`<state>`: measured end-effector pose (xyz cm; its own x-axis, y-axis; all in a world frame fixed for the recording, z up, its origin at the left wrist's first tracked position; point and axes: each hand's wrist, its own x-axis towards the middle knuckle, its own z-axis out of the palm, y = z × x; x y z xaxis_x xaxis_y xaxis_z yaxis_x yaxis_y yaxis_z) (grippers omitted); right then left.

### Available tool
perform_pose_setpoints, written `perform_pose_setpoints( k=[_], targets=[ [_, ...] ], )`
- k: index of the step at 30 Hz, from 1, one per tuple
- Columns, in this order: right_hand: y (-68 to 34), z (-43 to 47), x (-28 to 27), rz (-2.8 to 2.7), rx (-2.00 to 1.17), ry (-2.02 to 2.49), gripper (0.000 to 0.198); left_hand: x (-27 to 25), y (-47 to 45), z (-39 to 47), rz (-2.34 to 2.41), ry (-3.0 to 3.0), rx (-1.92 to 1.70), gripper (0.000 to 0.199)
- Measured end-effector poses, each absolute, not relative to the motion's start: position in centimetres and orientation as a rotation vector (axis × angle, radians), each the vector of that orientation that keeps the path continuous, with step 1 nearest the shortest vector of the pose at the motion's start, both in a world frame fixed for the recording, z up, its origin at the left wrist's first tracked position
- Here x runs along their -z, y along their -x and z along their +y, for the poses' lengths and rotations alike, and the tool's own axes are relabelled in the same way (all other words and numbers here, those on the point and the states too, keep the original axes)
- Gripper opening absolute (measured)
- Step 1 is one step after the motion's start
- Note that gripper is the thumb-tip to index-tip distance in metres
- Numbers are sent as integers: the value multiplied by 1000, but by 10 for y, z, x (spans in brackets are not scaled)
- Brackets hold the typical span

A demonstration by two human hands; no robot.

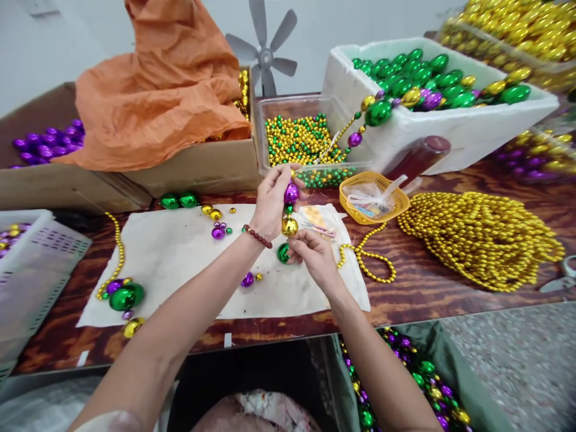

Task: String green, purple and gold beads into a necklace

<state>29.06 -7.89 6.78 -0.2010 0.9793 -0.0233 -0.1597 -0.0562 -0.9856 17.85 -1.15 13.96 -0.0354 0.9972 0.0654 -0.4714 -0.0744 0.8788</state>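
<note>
My left hand [271,201], with a brown bead bracelet on its wrist, is closed on the upper part of a strand of beads. From it hang a purple bead [291,192], a small green bead and a gold bead [290,226]. Just below, my right hand [310,252] pinches at the strand's lower end, by a large green bead [283,253]; whether that bead is threaded I cannot tell. Under both hands lies a white cloth [180,264] with loose beads on it, among them a purple bead [247,279] and a gold pair [211,212].
Behind the cloth stand a cardboard box [193,171], a clear bin of small beads [297,141] and a white foam box [432,129]. A yellow basket [375,198] and a heap of gold bead chain [481,240] lie right, scissors [560,279] at the far right. A part-strung strand [126,296] rests left.
</note>
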Motion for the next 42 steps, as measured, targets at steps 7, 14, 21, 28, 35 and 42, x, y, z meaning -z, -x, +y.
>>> perform_pose_setpoints(
  k=[7, 14, 21, 28, 35, 42],
  targets=[
    [-287, -68, -84, -1198, -1528, 905, 27, -166, -179, -11, 879, -1046, -1456, 18],
    [-315, -82, -112, -1235, -1406, 902, 20, -194, -199, -27, 925, -1174, -1424, 29],
    [-330, -93, -124, -1098, -1195, 826, 16, -226, -219, -36, 586, -1111, -1418, 22],
    [-305, -83, -62, -995, -1285, 956, 27, -147, -214, -7, 760, -905, -1383, 25],
    [-318, -55, -37, -1040, -1375, 1069, 29, -100, -213, 21, 809, -728, -1412, 26],
    [-330, -42, -17, -1191, -1431, 1127, 27, -75, -205, 29, 830, -696, -1373, 33]
  ],
)
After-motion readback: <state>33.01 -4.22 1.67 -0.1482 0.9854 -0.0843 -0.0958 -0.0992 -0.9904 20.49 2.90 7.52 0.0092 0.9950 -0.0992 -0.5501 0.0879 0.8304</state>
